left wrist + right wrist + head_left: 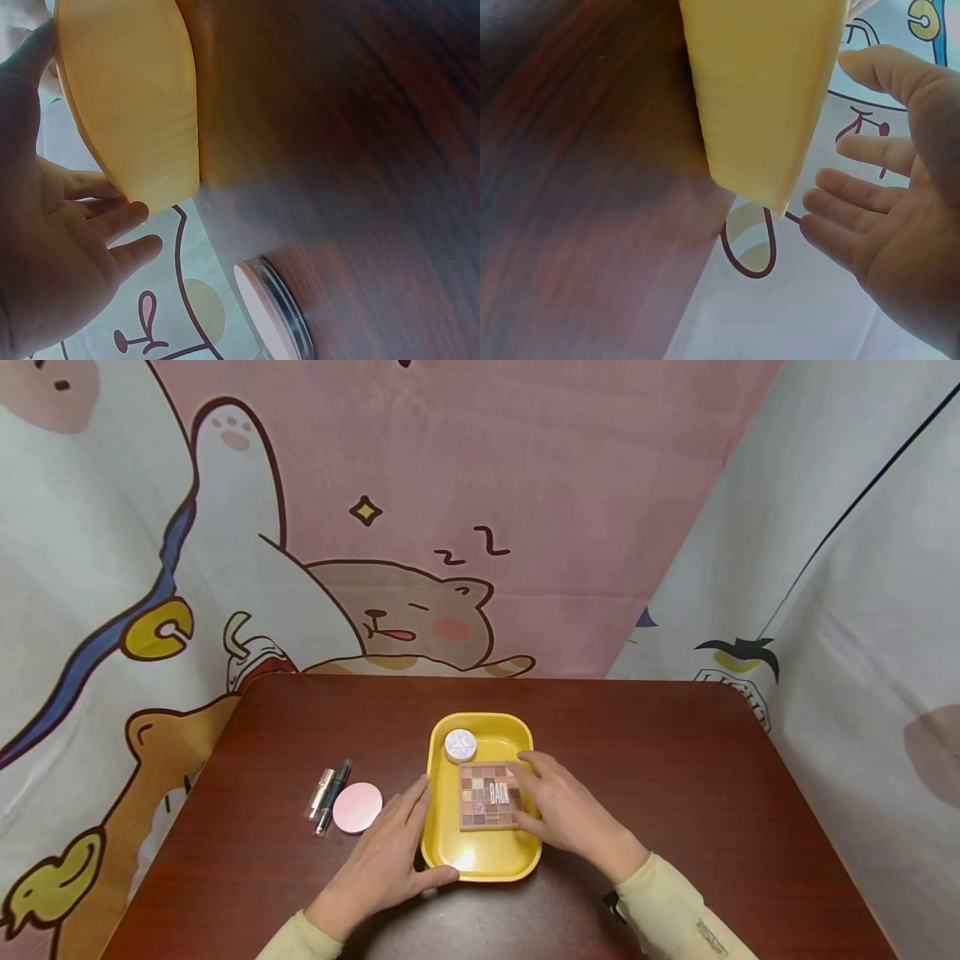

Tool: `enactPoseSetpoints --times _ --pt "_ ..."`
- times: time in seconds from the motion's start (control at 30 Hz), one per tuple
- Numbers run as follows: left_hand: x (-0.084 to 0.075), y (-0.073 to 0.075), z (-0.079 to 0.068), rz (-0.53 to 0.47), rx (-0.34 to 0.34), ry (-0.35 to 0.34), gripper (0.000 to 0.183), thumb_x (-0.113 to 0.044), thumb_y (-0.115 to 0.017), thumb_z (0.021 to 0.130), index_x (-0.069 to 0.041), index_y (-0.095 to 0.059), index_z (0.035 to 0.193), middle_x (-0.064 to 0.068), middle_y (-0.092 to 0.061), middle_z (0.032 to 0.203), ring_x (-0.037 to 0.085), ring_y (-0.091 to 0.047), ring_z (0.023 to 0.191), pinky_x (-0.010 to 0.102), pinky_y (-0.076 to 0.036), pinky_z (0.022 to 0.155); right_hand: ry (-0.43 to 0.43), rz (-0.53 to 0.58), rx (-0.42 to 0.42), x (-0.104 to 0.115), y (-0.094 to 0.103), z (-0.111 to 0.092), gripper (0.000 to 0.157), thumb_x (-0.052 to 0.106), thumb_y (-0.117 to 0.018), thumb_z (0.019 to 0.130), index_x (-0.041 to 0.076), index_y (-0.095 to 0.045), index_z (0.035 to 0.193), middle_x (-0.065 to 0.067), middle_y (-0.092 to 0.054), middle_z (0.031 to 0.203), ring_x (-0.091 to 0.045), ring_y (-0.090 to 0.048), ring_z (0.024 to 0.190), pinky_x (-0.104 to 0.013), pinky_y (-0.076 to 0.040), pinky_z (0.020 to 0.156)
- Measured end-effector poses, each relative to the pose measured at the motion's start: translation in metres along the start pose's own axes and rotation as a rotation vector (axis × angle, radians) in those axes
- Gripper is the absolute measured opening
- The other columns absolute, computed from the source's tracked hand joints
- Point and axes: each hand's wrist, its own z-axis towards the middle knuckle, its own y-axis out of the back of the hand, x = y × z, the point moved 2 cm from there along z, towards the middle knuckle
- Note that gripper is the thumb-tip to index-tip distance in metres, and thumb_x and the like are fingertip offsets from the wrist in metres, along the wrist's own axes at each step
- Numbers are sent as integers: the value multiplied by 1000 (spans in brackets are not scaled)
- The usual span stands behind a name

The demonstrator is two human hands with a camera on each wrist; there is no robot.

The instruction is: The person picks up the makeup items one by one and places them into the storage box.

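Note:
A yellow tray [487, 858] stands on the table in the head view. My left hand [381, 858] rests along its left side, fingers extended and thumb at the near rim; the left wrist view shows those fingertips against the tray's wall [127, 97]. Inside the tray lies an eyeshadow palette [477, 795] with a grid of brown and pink shades and white lettering. Over the palette's right edge my right hand [570, 806] reaches in with loosely spread fingers. In the right wrist view, its fingers [847, 210] are relaxed beside the tray's side. Behind the palette sits a small round white container [461, 745].
Left of the tray, a round pink-lidded compact [357, 807] lies on the dark wooden table [637, 735]. Beside it are two slim cosmetic tubes, one silvery [321, 793] and one black [335, 793]. A cartoon-printed curtain [570, 510] hangs behind the table.

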Motion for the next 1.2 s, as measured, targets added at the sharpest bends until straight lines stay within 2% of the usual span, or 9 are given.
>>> enactPoseSetpoints --times 0.43,0.7,0.9,1.2 --pt "0 1 0 -6 1 -1 119 -72 -76 78 3 -32 159 16 -27 169 33 -38 149 49 -32 122 -47 25 -63 -2 -3 -20 68 24 -87 81 0 -60 140 -20 -57 137 -32 -57 126 -46 -52 105" --pt "0 1 0 -16 6 5 120 -73 -76 78 2 -31 160 16 -26 169 35 -39 149 49 -34 121 -83 38 -112 -1 -7 -28 69 25 -88 80 -4 -60 136 -19 -58 134 -31 -57 123 -46 -52 105" --pt "0 1 0 -14 4 3 120 -73 -76 78 2 -31 160 16 -26 169 35 -39 148 49 -34 121 -160 70 -122 -2 -12 -36 72 27 -89 80 -3 -58 138 -17 -55 134 -30 -57 122 -46 -56 99" --pt "1 1 0 -13 -3 -3 119 -73 -76 78 3 -32 160 16 -26 169 34 -39 149 50 -33 121 -236 140 -139 -1 -17 -45 74 27 -87 82 -5 -56 141 -15 -57 127 -24 -61 109 -42 -59 88"
